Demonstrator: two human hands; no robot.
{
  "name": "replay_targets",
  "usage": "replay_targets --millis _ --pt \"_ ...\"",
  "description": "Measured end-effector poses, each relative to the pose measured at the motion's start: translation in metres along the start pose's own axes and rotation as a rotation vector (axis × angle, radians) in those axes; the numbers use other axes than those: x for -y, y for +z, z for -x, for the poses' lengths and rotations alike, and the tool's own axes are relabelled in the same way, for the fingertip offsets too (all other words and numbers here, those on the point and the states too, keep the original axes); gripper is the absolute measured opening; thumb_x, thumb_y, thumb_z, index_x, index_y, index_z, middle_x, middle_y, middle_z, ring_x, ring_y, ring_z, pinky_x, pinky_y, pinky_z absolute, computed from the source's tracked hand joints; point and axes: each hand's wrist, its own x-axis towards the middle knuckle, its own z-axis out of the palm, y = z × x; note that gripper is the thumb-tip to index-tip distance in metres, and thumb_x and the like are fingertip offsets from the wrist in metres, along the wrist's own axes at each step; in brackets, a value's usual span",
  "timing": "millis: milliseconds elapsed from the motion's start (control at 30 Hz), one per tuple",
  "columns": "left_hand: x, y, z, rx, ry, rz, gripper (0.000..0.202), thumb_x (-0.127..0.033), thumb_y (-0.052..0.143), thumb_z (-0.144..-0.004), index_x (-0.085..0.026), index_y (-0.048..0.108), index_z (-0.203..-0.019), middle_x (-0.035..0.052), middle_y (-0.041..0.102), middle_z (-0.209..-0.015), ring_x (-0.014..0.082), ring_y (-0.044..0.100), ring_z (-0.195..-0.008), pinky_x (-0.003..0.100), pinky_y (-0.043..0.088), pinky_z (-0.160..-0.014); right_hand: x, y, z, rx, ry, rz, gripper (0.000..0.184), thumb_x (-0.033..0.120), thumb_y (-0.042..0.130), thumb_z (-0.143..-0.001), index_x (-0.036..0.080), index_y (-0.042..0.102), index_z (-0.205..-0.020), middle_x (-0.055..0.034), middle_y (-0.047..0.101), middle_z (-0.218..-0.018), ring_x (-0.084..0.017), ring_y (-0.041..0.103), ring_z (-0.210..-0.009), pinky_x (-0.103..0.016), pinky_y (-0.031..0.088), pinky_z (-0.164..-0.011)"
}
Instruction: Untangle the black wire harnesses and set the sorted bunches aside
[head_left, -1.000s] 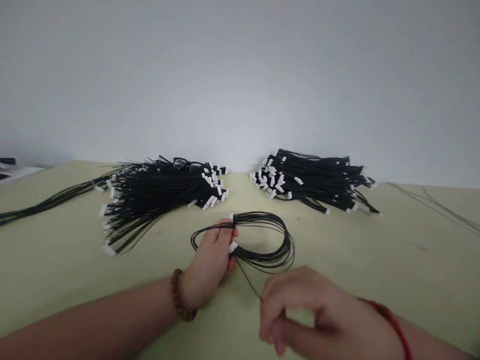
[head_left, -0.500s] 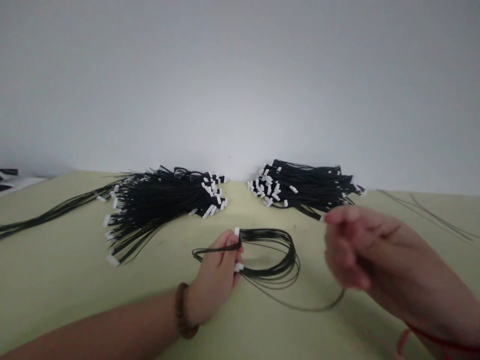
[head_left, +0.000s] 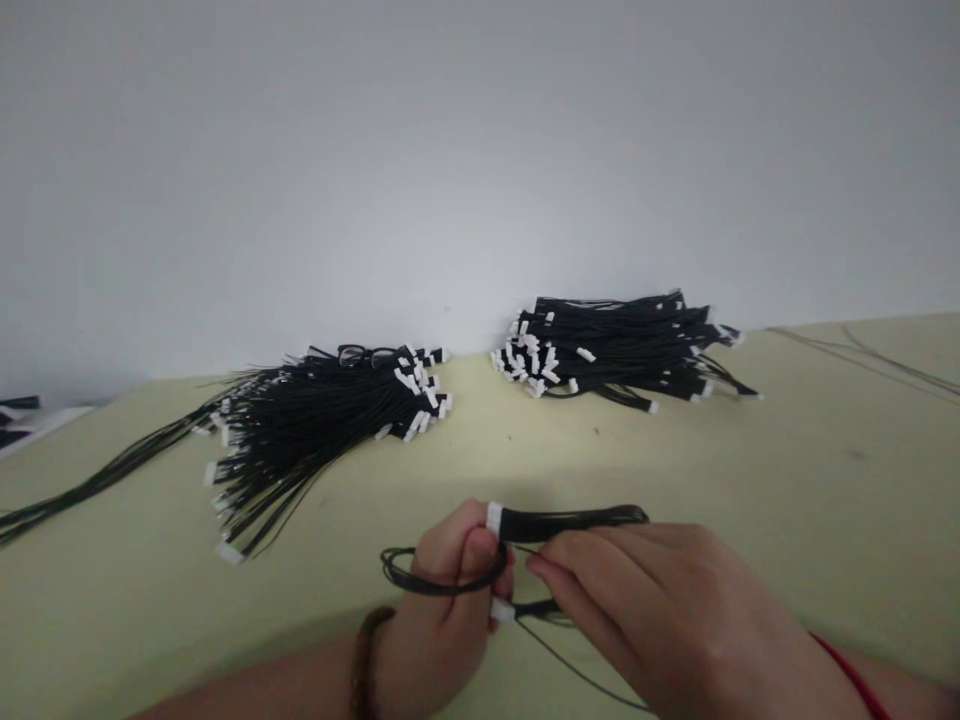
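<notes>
The left hand [head_left: 442, 610] clenches a looped bundle of black wires [head_left: 570, 518] just above the table [head_left: 750, 480], its white plugs [head_left: 493, 518] pinched together to keep the loop gathered — the right hand [head_left: 660, 610] closes its fingers on the strands — with a left wire pile [head_left: 322, 440] and a right wire pile [head_left: 607, 350] well beyond

Light: dim, flat, grey on the wall [head_left: 480, 170]
Shadows: soft, faint, falling across the table [head_left: 787, 480] beside the left forearm [head_left: 255, 697]
Blur: slight overall softness, with the fine wires [head_left: 315, 440] smeared
Distortion: table edge bows and tilts toward the sides
</notes>
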Motion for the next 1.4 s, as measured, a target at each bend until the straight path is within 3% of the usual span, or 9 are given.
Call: replay_targets --millis 400,700,1033,1400 --pt "-0.003 -0.003 -0.002 0.011 0.041 -0.104 0.037 -0.042 0.025 -0.090 -0.017 0.042 -0.069 -0.0018 0.041 -0.058 0.0076 0.037 -0.051 0.021 0.030 -0.050 0.000 0.002 0.001 -0.010 -0.023 0.122 0.017 0.015 0.037 -0.086 0.020 0.044 -0.071 0.0041 0.049 -0.058 -0.014 0.045 -0.047 -0.029 0.025 -0.046" --pt "-0.004 -0.005 -0.003 0.082 0.057 -0.180 0.034 -0.043 0.024 -0.090 -0.018 0.040 -0.070 -0.0009 0.040 -0.062 0.0102 0.036 -0.057 0.024 0.029 -0.055 0.004 -0.002 0.002 0.000 -0.027 0.186 0.019 0.003 0.037 -0.072 0.020 0.043 -0.072 0.0024 0.051 -0.059 -0.015 0.048 -0.047 -0.028 0.028 -0.045" --pt "0.001 -0.004 -0.009 0.013 0.255 -0.320 0.036 -0.044 0.029 -0.088 -0.018 0.038 -0.065 -0.0016 0.036 -0.058 0.0102 0.031 -0.053 0.025 0.024 -0.051 0.009 -0.007 -0.001 -0.046 0.011 0.275 0.023 0.000 0.031 -0.063 0.021 0.040 -0.066 0.0036 0.049 -0.052 -0.013 0.043 -0.039 -0.028 0.024 -0.042" --pt "0.008 -0.002 -0.009 -0.034 0.294 -0.308 0.032 -0.039 0.033 -0.088 -0.018 0.037 -0.065 -0.0023 0.033 -0.058 0.0095 0.030 -0.053 0.024 0.022 -0.049 0.009 -0.005 -0.002 0.019 0.024 0.218 0.022 0.005 0.038 -0.059 0.022 0.050 -0.064 0.0026 0.053 -0.053 -0.016 0.048 -0.040 -0.029 0.030 -0.038"
